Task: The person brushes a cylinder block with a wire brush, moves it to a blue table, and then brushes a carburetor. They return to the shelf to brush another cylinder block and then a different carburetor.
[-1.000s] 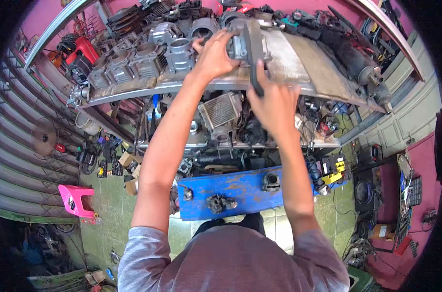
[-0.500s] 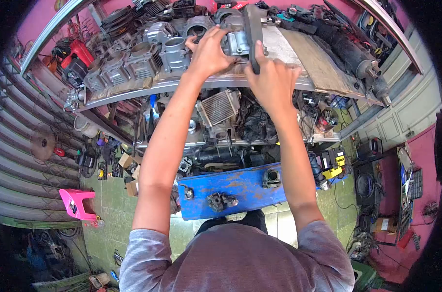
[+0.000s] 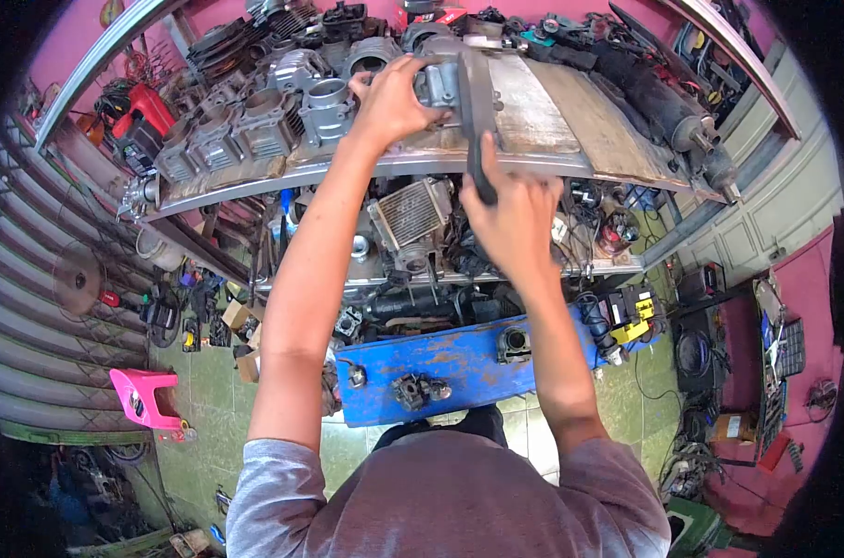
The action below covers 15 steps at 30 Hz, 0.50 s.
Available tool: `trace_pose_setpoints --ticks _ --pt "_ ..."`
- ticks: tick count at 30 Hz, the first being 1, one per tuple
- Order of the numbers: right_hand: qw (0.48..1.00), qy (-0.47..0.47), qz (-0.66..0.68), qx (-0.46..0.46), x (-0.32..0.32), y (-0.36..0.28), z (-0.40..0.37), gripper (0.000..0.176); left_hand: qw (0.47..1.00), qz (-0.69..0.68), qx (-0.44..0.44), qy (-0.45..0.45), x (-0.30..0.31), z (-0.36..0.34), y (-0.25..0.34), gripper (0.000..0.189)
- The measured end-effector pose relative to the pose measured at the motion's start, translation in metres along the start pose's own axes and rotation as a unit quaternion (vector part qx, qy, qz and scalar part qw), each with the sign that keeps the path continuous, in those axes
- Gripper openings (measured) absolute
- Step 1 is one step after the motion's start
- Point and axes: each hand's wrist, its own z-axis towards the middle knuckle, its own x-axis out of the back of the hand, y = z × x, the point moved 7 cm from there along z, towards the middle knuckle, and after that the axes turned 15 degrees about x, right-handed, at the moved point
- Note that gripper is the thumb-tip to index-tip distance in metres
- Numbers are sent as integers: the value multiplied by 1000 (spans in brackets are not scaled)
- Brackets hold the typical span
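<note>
My left hand is closed around a silver-grey metal engine part at the front of the upper shelf. In my right hand is a long, flat, dark grey bar, held by its near end with the index finger stretched along it. The bar lies against the right side of the engine part, its far end pointing away from me. Motion blurs the bar and the right hand, and whether the bar is a file cannot be told. The left fingers partly hide the engine part.
Several engine cylinders line the upper shelf at left. Wooden boards and a dark exhaust muffler lie to the right. Below are a radiator and a blue bench bearing metal parts. A pink stool stands at left.
My right hand has drawn the bar toward my body, along the engine part's side. My left hand keeps its hold in nearly the same place. The view has shifted slightly.
</note>
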Motion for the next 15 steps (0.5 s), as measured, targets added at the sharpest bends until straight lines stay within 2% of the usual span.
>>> trace_pose_setpoints --ticks 2,3,4,7,10,12,14,15 --pt "999 5 -38 10 9 -7 -10 57 1000 -14 11 -9 3 -7 3 89" --pt "998 -20 -53 -17 6 -4 -3 58 999 -28 -13 23 -1 -10 -1 87" --pt "998 -24 -51 -21 0 -9 0 58 999 -28 -12 17 -3 -15 1 87" --pt "995 38 -87 -36 -10 -18 20 57 1000 -13 11 17 2 -10 11 86" --pt "994 47 -49 -81 -9 -21 6 57 999 13 30 10 7 -10 16 85" --pt "993 67 -64 -75 -8 -22 5 57 999 8 32 24 7 -12 19 84" --pt "990 46 -76 -107 -15 -16 10 57 999 2 41 29 4 -17 17 84" --pt "989 84 -84 -92 -17 -17 18 57 999 -7 39 24 6 -17 18 83"
